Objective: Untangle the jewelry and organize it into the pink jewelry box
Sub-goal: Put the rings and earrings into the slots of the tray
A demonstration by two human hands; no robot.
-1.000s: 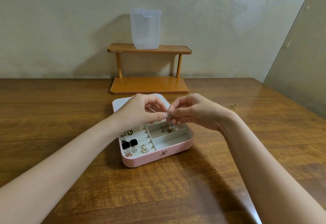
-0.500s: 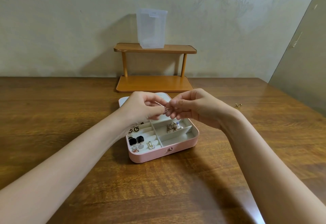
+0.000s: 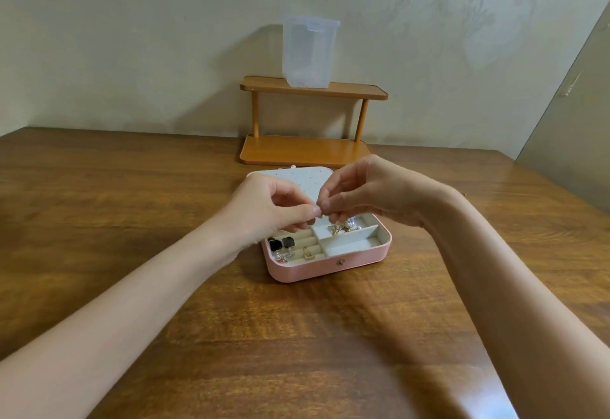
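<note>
At frame centre, my left hand (image 3: 270,210) and right hand (image 3: 366,194) pinched a tiny, barely visible piece above the pink jewelry box (image 3: 330,266); a slackened grip risked dropping it onto the tabletop (image 3: 132,220).

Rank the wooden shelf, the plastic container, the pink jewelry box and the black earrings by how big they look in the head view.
1. wooden shelf
2. pink jewelry box, though it lies nearer the camera, so the gap may mislead
3. plastic container
4. black earrings, smallest by far
</note>
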